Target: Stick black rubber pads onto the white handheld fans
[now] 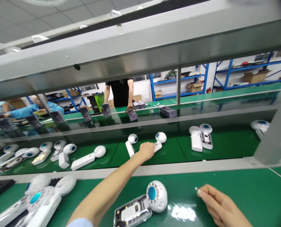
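My left hand (pixel 147 150) reaches over the grey rail to the green belt. Its fingers are closed round the handle of a white handheld fan (pixel 161 137), hiding part of it. My right hand (pixel 217 203) is above the green worktop at the lower right, pinching a small whitish piece (pixel 197 189) too small to identify. Between my arms lies another handheld fan (pixel 156 195), with a clear-cased handle and a blue-centred head. Just left of my left hand, one more white fan (pixel 132 138) rests on the belt.
Several fans are piled at the lower left (pixel 46 201), and more lie along the belt (pixel 82 161). A grey post (pixel 272 132) stands at right, below an overhead beam (pixel 140 41). Opposite, a person in black (pixel 119 91) touches a dark box (pixel 132 115); other boxes line the far belt.
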Action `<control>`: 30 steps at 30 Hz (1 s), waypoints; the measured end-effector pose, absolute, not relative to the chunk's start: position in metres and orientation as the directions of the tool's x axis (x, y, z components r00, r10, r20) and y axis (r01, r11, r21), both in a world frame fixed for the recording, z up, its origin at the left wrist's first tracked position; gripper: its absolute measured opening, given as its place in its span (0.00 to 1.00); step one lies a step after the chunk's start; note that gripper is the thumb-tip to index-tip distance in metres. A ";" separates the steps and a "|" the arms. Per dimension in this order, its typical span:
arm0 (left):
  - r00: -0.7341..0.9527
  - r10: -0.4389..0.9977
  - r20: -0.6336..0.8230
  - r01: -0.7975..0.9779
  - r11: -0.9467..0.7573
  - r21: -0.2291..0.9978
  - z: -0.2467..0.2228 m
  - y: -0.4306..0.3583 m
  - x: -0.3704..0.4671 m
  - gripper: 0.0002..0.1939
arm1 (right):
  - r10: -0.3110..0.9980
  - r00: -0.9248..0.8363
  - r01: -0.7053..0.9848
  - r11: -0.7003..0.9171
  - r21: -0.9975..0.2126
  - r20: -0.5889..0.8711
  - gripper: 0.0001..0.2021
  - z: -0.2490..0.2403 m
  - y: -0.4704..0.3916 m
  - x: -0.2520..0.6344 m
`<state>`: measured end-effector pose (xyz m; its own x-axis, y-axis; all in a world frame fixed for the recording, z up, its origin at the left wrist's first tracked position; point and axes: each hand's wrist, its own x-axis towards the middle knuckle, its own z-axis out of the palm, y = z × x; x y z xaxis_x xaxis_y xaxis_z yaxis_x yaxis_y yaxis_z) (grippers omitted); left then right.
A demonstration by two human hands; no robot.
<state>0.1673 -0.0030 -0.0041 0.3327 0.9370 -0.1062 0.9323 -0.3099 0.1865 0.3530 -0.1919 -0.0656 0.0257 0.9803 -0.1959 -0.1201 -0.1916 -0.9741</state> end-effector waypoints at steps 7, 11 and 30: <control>0.349 0.887 -0.304 0.918 -0.258 0.300 -0.016 -0.001 0.172 0.19 | 0.979 -0.009 -0.125 -0.203 -0.971 -0.203 0.25 -0.068 -0.191 0.353; 0.368 0.834 -0.411 0.911 -0.237 0.336 -0.009 0.003 0.190 0.16 | 0.980 0.011 -0.123 -0.196 -0.973 -0.198 0.25 -0.063 -0.192 0.353; -0.049 0.946 -0.321 0.689 0.265 0.675 -0.006 -0.004 0.122 0.18 | 0.995 0.083 -0.054 -0.047 -0.997 -0.052 0.30 -0.051 -0.202 0.348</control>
